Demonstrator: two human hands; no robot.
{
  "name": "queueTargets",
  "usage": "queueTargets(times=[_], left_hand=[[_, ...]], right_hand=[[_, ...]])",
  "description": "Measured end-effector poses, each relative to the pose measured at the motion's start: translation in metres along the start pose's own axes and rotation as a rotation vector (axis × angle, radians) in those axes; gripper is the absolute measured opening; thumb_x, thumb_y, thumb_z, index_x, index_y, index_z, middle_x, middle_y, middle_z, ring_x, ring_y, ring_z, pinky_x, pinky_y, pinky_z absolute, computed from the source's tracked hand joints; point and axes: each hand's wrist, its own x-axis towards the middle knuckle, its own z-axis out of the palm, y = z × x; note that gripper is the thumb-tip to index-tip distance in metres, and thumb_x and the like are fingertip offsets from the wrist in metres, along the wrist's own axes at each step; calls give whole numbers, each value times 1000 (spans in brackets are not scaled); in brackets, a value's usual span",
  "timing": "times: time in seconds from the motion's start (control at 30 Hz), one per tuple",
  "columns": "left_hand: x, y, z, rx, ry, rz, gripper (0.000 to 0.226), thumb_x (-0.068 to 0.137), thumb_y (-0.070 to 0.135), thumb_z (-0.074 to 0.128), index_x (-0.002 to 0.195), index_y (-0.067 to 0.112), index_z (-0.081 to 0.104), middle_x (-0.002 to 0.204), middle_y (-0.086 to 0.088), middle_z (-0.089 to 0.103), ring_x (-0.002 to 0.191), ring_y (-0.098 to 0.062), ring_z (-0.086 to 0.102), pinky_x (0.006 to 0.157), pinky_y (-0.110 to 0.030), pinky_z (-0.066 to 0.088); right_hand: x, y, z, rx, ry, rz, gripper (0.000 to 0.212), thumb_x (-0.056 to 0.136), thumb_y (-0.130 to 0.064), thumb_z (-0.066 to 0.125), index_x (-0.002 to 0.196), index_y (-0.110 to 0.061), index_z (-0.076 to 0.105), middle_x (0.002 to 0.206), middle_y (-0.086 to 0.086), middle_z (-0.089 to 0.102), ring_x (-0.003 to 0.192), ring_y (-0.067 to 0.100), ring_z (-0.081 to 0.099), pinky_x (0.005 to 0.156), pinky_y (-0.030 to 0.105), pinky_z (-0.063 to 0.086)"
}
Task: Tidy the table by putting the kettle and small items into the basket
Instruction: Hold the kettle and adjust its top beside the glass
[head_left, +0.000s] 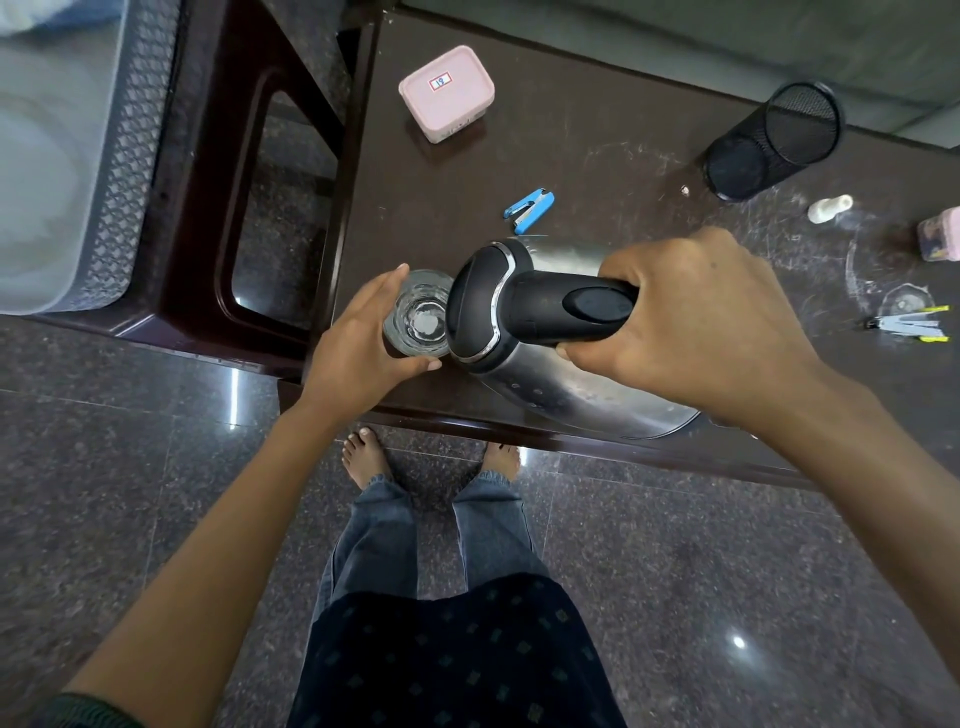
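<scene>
A steel kettle (561, 384) with a black lid and handle is tipped to the left over the table's near edge. My right hand (696, 322) grips its black handle. The kettle's spout end meets a clear glass (421, 314), which stands at the table's left front corner. My left hand (363, 343) is wrapped around that glass. The grey plastic basket (130, 171) sits at the upper left on a dark stool, apart from both hands.
On the dark table (571, 171) lie a pink lidded box (447, 93), a blue stapler (530, 210), a black mesh pen holder (774, 140) on its side, a small white bottle (829, 209), a pink item (940, 240) and clips (909, 325). My feet stand below.
</scene>
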Motion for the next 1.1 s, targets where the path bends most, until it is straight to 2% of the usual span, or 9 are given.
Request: queueTargets(times=[0.13, 0.23, 0.5, 0.7, 0.9, 1.1], left_hand=[[0, 1, 0, 5, 2, 3, 99, 65, 30, 82, 146, 24, 25, 150, 7, 35, 134, -9, 37, 101, -20, 30], [0, 1, 1, 6, 1, 3, 100, 65, 30, 82, 146, 23, 25, 150, 6, 35, 134, -10, 37, 100, -21, 31], [1, 0, 2, 14, -11, 6, 100, 65, 30, 82, 146, 23, 24, 149, 6, 35, 133, -11, 39, 101, -24, 35], [1, 0, 1, 9, -14, 1, 101, 65, 29, 82, 146, 23, 23, 149, 5, 35, 133, -12, 40, 103, -29, 37], [0, 2, 0, 9, -5, 2, 99, 65, 27, 82, 146, 23, 25, 149, 5, 35, 134, -11, 38, 99, -22, 32], [0, 3, 0, 3, -3, 0, 99, 65, 27, 82, 146, 22, 25, 149, 5, 35, 133, -10, 37, 101, -23, 34]], right_hand=[[0, -1, -1, -19, -3, -3, 34, 66, -37, 67, 53, -18, 41, 48, -2, 41, 56, 35, 50, 57, 30, 34], [1, -2, -2, -21, -9, 2, 27, 65, -36, 68, 58, -16, 51, 50, -1, 44, 58, 35, 51, 57, 30, 35], [1, -2, -4, -41, -23, 6, 27, 65, -36, 68, 59, -16, 50, 49, -3, 42, 56, 34, 49, 56, 28, 30], [2, -3, -7, -33, -29, 29, 26, 65, -36, 69, 60, -17, 52, 50, -3, 43, 59, 35, 51, 58, 29, 33], [3, -3, -5, -44, -37, 26, 25, 65, -36, 69, 64, -15, 56, 51, -2, 44, 60, 36, 52, 58, 29, 34], [2, -5, -8, -50, -40, 20, 25, 65, -37, 69, 64, -15, 56, 51, -2, 44, 61, 35, 51, 58, 29, 33]])
